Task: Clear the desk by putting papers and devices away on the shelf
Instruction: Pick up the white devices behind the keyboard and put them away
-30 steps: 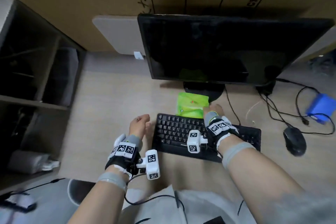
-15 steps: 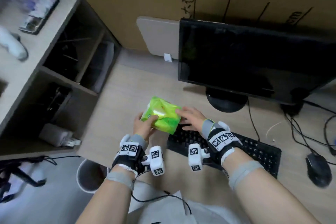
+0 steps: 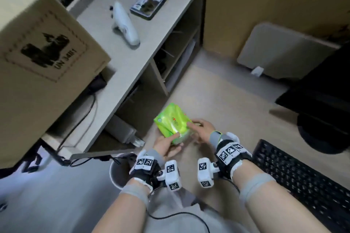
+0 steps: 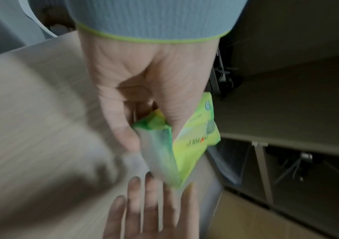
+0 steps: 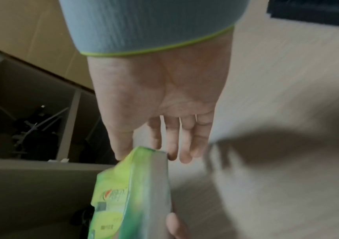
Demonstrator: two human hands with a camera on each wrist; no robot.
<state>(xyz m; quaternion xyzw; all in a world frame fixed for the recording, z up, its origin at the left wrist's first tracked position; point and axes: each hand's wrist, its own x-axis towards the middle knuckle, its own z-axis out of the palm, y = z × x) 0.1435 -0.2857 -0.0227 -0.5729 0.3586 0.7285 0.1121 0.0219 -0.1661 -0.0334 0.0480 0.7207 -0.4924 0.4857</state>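
A bright green tissue pack [image 3: 171,119] hangs just above the desk's left end, in front of the shelf unit [image 3: 121,66]. My left hand [image 3: 171,143] grips its near end, thumb on top and fingers underneath; the left wrist view shows the same pinch on the pack [image 4: 193,145]. My right hand [image 3: 198,128] lies against the pack's right side with straight fingers [image 5: 185,145], its thumb touching the end of the pack [image 5: 131,194]. The shelf's lower compartment [image 3: 132,111] opens directly left of the pack.
On the shelf top sit a cardboard box [image 3: 37,53], a white handheld device [image 3: 125,24] and a phone [image 3: 153,2]. A grey block [image 3: 123,128] lies in the lower compartment. A keyboard [image 3: 303,179] and a monitor [image 3: 322,100] are at right. A bin [image 3: 121,172] stands below.
The right hand lifted the green pack from behind the keyboard and brought it left. The left hand took hold of it. Both hands and my view have shifted toward the shelf.
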